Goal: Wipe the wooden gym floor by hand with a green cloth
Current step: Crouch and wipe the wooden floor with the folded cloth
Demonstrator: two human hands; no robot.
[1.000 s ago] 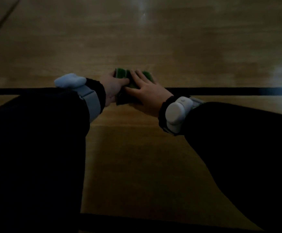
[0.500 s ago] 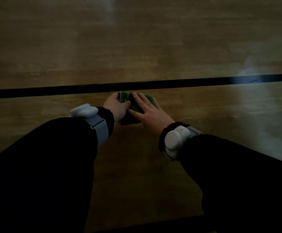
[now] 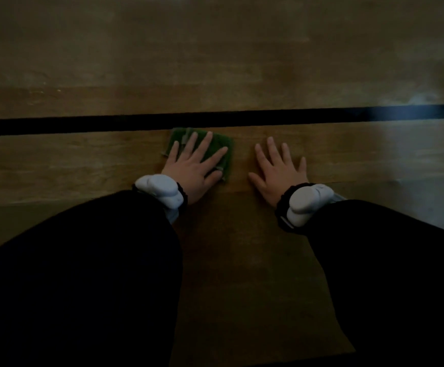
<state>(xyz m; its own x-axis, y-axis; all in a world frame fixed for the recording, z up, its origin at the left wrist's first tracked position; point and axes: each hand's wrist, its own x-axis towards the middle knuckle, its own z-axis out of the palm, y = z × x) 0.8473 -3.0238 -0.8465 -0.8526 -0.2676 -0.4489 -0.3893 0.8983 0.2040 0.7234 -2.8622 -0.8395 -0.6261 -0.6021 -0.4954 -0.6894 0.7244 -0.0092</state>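
A folded green cloth (image 3: pixel 223 144) lies flat on the wooden gym floor (image 3: pixel 215 62), just below a black painted line. My left hand (image 3: pixel 194 165) presses down on the cloth with its fingers straight and spread. My right hand (image 3: pixel 279 168) rests flat on the bare boards a short way to the right of the cloth, fingers spread, apart from the fabric. Both wrists carry white bands over dark sleeves.
A black floor line (image 3: pixel 83 125) runs across the view just beyond the cloth. A pale glare patch (image 3: pixel 417 112) lies on the boards at the right. My dark sleeves fill the lower corners. The scene is dim.
My right hand has left the cloth and now lies flat on the floor to its right. My left hand has shifted from the cloth's left edge to flat on top of it.
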